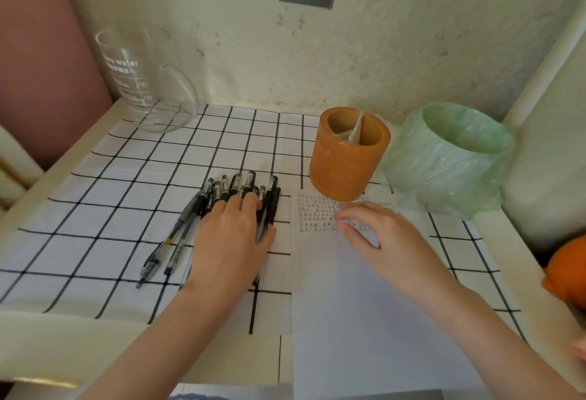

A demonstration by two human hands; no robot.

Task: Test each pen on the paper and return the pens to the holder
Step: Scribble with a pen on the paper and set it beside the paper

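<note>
Black pens point(222, 196) are lying heaped on checked cloth point(126, 209), just L of paper point(364, 320). L hand point(233, 234) is resting flat on them, gripping nothing. R hand point(377, 234) is touching paper, fingers loose, empty. Orange holder point(345, 161) is standing at paper's far edge.

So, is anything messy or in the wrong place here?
The pens lie in a loose heap on the checked cloth under the left hand, not in the orange holder, where only a clear wrapper shows. Nothing looks spilled or broken.
</note>
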